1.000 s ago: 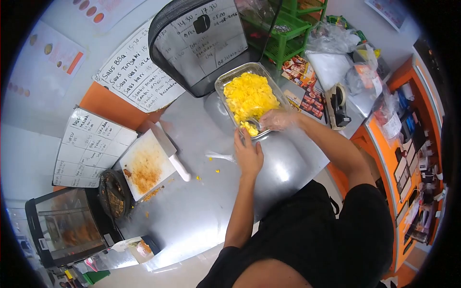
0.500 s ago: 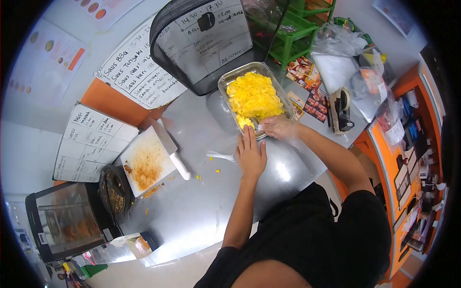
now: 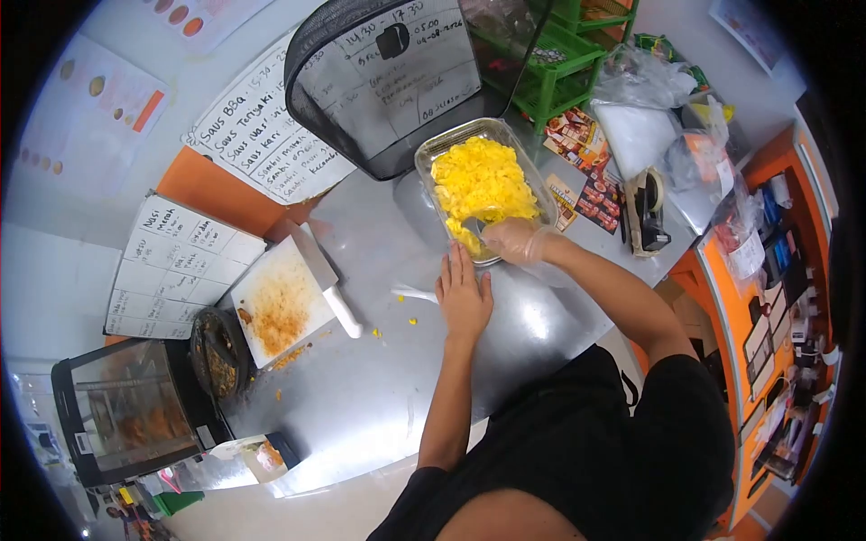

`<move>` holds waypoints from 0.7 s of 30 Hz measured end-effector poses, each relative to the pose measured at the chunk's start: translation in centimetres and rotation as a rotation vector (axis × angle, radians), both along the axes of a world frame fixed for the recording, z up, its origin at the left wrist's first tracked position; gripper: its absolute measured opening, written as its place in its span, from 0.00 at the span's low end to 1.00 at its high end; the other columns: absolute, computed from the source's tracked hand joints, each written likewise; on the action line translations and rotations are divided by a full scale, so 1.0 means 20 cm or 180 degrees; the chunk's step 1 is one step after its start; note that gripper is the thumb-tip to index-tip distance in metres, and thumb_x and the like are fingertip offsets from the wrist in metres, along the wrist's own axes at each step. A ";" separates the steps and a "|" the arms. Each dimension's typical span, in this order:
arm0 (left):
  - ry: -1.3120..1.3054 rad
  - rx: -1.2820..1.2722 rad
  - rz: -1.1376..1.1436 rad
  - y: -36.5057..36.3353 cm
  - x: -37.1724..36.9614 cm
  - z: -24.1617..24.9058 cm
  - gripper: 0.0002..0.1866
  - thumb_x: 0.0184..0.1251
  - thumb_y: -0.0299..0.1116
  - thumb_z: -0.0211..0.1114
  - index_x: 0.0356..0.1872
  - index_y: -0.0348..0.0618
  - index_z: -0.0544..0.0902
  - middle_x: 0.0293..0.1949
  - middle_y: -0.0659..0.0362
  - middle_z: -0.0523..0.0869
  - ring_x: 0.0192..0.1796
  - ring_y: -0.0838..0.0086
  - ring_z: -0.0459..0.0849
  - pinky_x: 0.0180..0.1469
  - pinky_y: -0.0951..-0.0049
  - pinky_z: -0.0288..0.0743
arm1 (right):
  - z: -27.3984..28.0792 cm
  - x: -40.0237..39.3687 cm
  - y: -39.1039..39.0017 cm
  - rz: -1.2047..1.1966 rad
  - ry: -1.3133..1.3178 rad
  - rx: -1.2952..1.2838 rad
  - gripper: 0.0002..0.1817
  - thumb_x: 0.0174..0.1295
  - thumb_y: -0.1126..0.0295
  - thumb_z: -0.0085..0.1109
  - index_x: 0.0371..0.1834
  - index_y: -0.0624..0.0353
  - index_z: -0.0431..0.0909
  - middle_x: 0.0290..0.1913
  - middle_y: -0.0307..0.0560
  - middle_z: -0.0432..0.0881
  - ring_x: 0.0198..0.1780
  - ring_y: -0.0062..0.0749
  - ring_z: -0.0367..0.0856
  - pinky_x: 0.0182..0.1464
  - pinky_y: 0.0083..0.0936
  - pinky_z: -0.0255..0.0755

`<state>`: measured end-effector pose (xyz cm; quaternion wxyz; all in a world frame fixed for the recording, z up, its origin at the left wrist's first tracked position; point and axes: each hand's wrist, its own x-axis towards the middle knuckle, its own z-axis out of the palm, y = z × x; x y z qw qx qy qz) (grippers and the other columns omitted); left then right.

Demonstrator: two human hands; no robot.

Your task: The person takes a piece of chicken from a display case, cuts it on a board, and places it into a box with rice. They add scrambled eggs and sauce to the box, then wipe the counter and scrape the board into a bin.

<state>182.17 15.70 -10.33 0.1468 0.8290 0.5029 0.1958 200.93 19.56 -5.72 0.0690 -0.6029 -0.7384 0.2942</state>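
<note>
Yellow scrambled egg (image 3: 483,180) fills most of a clear-walled rectangular tray (image 3: 547,200) on the steel table. My right hand (image 3: 516,240), in a clear plastic glove, is closed around a metal spoon (image 3: 472,225) at the tray's near end. The spoon's head dips into the egg there, and its handle is hidden in my fist. My bare left hand (image 3: 464,299) lies with fingers stretched out, fingertips right at the near rim. Beside it rests a narrow white plastic piece (image 3: 415,293), with yellow crumbs around.
To the left, a white-handled knife (image 3: 341,311) lies along a stained white cutting board (image 3: 275,302), near a dark mortar (image 3: 219,352). A black mesh cover (image 3: 329,135) stands behind the tray. Tape dispenser (image 3: 648,216), leaflets (image 3: 591,198) and green racks (image 3: 564,81) are at right.
My right hand has turned and shifted slightly, and the spoon's head now shows in the egg. My left hand has slid back a little toward me from the egg.
</note>
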 end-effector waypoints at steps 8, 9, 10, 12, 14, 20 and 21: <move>-0.0380 -0.0265 -0.0114 0.00 0.02 -0.01 0.42 0.63 0.37 0.61 0.74 0.38 0.50 0.76 0.49 0.51 0.71 0.53 0.61 0.66 0.50 0.59 | -0.07 0.21 0.02 -0.0098 0.1661 -0.1426 0.13 0.71 0.60 0.48 0.40 0.58 0.77 0.25 0.39 0.75 0.27 0.24 0.73 0.30 0.24 0.68; -0.0367 -0.0276 -0.0151 0.00 0.01 0.00 0.42 0.62 0.36 0.61 0.74 0.38 0.49 0.76 0.48 0.50 0.71 0.53 0.62 0.66 0.50 0.60 | -0.05 0.21 0.02 -0.0093 0.1662 -0.1409 0.13 0.71 0.60 0.48 0.40 0.58 0.77 0.25 0.39 0.75 0.27 0.24 0.73 0.30 0.24 0.68; -0.0362 -0.0264 -0.0147 0.00 0.01 0.00 0.42 0.62 0.36 0.61 0.74 0.38 0.49 0.76 0.48 0.50 0.71 0.53 0.62 0.66 0.50 0.60 | -0.02 0.21 0.00 -0.0406 0.2076 -0.1755 0.12 0.71 0.61 0.49 0.40 0.56 0.77 0.24 0.35 0.71 0.25 0.19 0.69 0.27 0.20 0.63; -0.0376 -0.0284 -0.0180 0.00 0.02 0.01 0.42 0.62 0.37 0.61 0.74 0.37 0.49 0.75 0.47 0.50 0.71 0.52 0.61 0.67 0.51 0.59 | -0.01 0.19 -0.01 -0.0709 0.2484 -0.2097 0.10 0.71 0.62 0.49 0.40 0.54 0.77 0.22 0.31 0.67 0.23 0.13 0.64 0.23 0.15 0.59; -0.0447 -0.0241 -0.0212 -0.01 0.02 0.00 0.42 0.62 0.36 0.61 0.73 0.35 0.50 0.75 0.45 0.50 0.71 0.51 0.62 0.66 0.52 0.60 | -0.04 0.18 -0.04 -0.1308 0.3515 -0.2595 0.09 0.71 0.62 0.50 0.39 0.52 0.77 0.21 0.30 0.62 0.21 0.12 0.59 0.21 0.14 0.53; -0.0518 -0.0114 -0.0329 -0.01 0.01 -0.02 0.43 0.60 0.36 0.62 0.73 0.34 0.51 0.75 0.45 0.51 0.71 0.51 0.62 0.65 0.53 0.62 | -0.30 0.13 -0.09 -0.0253 0.2669 -0.0243 0.09 0.70 0.60 0.51 0.39 0.51 0.75 0.21 0.29 0.63 0.19 0.12 0.58 0.19 0.13 0.51; -0.0367 -0.0084 -0.0360 -0.01 0.01 -0.01 0.44 0.59 0.36 0.63 0.73 0.37 0.50 0.75 0.48 0.51 0.71 0.53 0.62 0.64 0.54 0.63 | -0.31 0.12 -0.09 0.0168 0.2387 0.0435 0.09 0.70 0.60 0.52 0.40 0.51 0.75 0.21 0.29 0.64 0.18 0.12 0.58 0.18 0.14 0.51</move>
